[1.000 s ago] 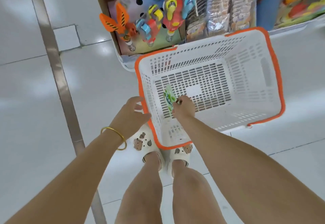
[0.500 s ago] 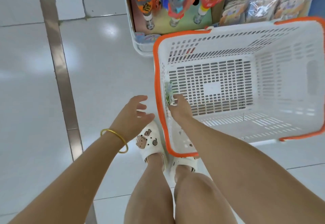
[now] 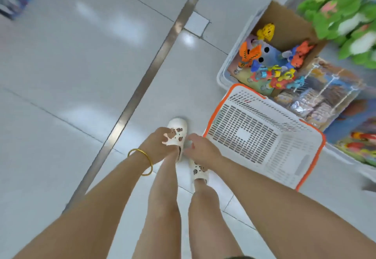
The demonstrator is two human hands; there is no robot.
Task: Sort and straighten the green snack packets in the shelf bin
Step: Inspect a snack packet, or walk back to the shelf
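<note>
- The left hand (image 3: 159, 145) hangs low over the white left clog (image 3: 177, 125). Its back faces the camera and its fingers are loosely bent, with nothing in them that can be seen.
- A gold bangle (image 3: 142, 162) sits on the left wrist.
- The right hand (image 3: 203, 150) is just beside the left, apart from it, over the right clog (image 3: 199, 173). It is also seen from the back and its fingers are blurred, so I cannot tell whether they are apart or closed on something.
- The right hand is next to the near orange-rimmed corner of the white basket (image 3: 250, 116), outside the rim. Whether it touches the rim is unclear.
- The basket stands on the tiled floor against a cardboard box (image 3: 284, 28) of bright plastic toys (image 3: 270, 71).
- The green packets (image 3: 345, 10) lie in the top right corner, blurred, beyond the box and well apart from both hands.
- Clear bagged goods (image 3: 321, 100) hang to the right of the toys.
- A metal strip (image 3: 142, 87) runs across the floor on the left.
</note>
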